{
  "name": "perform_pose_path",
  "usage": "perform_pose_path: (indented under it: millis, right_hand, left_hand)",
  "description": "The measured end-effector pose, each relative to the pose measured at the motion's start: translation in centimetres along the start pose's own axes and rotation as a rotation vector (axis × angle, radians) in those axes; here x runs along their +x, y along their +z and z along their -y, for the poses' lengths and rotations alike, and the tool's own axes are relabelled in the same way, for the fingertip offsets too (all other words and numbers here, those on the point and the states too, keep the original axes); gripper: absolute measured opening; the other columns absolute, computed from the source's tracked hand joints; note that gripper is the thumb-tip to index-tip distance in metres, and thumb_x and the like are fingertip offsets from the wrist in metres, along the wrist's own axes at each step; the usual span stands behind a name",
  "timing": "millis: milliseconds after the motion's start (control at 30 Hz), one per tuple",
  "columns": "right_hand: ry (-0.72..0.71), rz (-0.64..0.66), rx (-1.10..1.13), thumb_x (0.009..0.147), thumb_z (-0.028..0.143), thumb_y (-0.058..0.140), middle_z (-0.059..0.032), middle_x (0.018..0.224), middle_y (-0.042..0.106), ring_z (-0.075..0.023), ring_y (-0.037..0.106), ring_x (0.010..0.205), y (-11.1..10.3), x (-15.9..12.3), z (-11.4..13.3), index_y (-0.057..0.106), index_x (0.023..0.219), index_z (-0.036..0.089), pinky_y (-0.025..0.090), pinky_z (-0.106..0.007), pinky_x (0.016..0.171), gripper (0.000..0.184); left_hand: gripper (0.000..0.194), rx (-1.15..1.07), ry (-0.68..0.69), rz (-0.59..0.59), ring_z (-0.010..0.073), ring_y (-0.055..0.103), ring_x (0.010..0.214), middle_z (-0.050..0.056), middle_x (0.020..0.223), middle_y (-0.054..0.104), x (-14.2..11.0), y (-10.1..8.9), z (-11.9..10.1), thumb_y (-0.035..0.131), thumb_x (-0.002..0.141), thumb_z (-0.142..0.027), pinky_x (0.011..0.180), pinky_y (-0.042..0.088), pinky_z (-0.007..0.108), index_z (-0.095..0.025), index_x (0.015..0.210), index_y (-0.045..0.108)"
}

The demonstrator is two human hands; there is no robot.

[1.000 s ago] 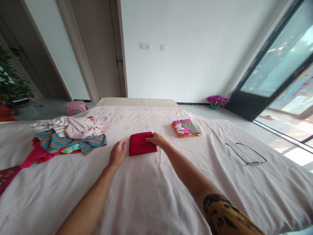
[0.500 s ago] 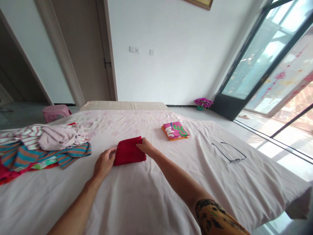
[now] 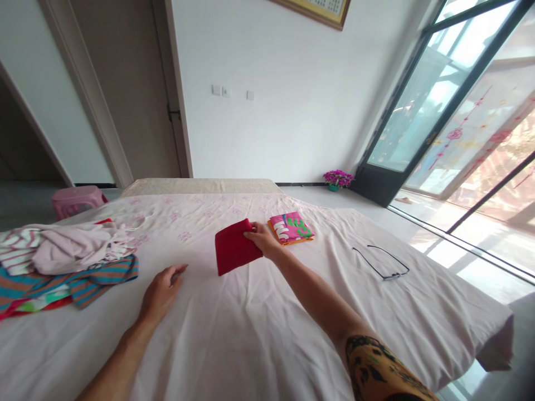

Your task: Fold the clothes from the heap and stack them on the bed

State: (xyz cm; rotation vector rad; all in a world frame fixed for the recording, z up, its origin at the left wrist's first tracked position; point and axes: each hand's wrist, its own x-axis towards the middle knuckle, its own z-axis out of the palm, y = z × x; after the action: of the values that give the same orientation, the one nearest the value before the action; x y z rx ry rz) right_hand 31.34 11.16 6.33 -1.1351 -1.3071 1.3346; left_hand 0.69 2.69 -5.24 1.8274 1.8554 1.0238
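My right hand (image 3: 264, 238) grips a folded red cloth (image 3: 236, 249) by its right edge, thumb on top. The cloth is tilted and looks raised off the bed sheet (image 3: 200, 340). To the left, my left hand (image 3: 162, 289) is apart from the cloth and holds nothing, its fingers loosely bent and open. Just beyond my right hand lies a folded pink garment (image 3: 290, 227) with white and green lettering and an orange underside.
A loose heap of clothes lies at the left, with a striped blue and brown garment (image 3: 104, 278) and a pale pink one (image 3: 69, 246). Eyeglasses (image 3: 382, 267) rest on the sheet at right. A pink stool (image 3: 79, 201) stands beyond the bed.
My right hand has lifted the red cloth and moved it right, towards the pink garment. My left hand has let go of it and drawn away left. The view has shifted slightly.
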Motion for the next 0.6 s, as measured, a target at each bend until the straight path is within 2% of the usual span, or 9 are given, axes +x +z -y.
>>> perform_pose_path:
  millis: [133, 300, 433, 600]
  right_hand:
    - [-0.004, -0.056, -0.112, 0.074, 0.024, 0.066, -0.0014, 0.083, 0.070, -0.0195, 0.067, 0.074, -6.4, 1.8, 3.9, 0.058, 0.106, 0.021, 0.055, -0.031, 0.065, 0.033]
    - [0.042, -0.245, -0.191, 0.077, 0.019, 0.065, -0.0045, 0.078, 0.071, -0.0192, 0.067, 0.065, -13.1, 4.5, 6.9, 0.058, 0.112, 0.017, 0.056, -0.032, 0.063, 0.036]
    - [0.076, -0.339, -0.201, 0.078, 0.019, 0.067, -0.0035, 0.071, 0.069, -0.0183, 0.065, 0.060, -16.4, 5.8, 7.4, 0.057, 0.115, 0.016, 0.056, -0.033, 0.061, 0.039]
    - [0.152, -0.343, -0.193, 0.078, 0.018, 0.069, -0.0057, 0.068, 0.069, -0.0193, 0.066, 0.059, -18.6, 6.2, 6.1, 0.063, 0.106, 0.013, 0.057, -0.034, 0.060, 0.030]
  left_hand:
    - [0.039, 0.006, -0.005, 0.006, 0.0213, 0.063, 0.109, 0.005, 0.118, 0.068, -0.1, -0.3, -0.6, 0.044, 0.083, -0.036, 0.100, 0.047, 0.034, -0.022, 0.114, 0.062]
    - [0.037, 0.047, -0.009, 0.008, 0.0218, 0.063, 0.108, 0.005, 0.117, 0.068, 0.0, -0.5, -0.9, 0.043, 0.084, -0.036, 0.100, 0.046, 0.036, -0.022, 0.111, 0.064]
    - [0.037, 0.061, -0.007, 0.006, 0.0212, 0.063, 0.107, 0.004, 0.117, 0.068, 0.1, -0.4, -0.8, 0.043, 0.083, -0.037, 0.098, 0.047, 0.033, -0.023, 0.110, 0.065]
    - [0.035, 0.070, -0.007, -0.007, 0.0199, 0.065, 0.103, 0.002, 0.114, 0.070, 0.1, -0.3, -0.5, 0.045, 0.083, -0.038, 0.093, 0.049, 0.030, -0.026, 0.108, 0.066]
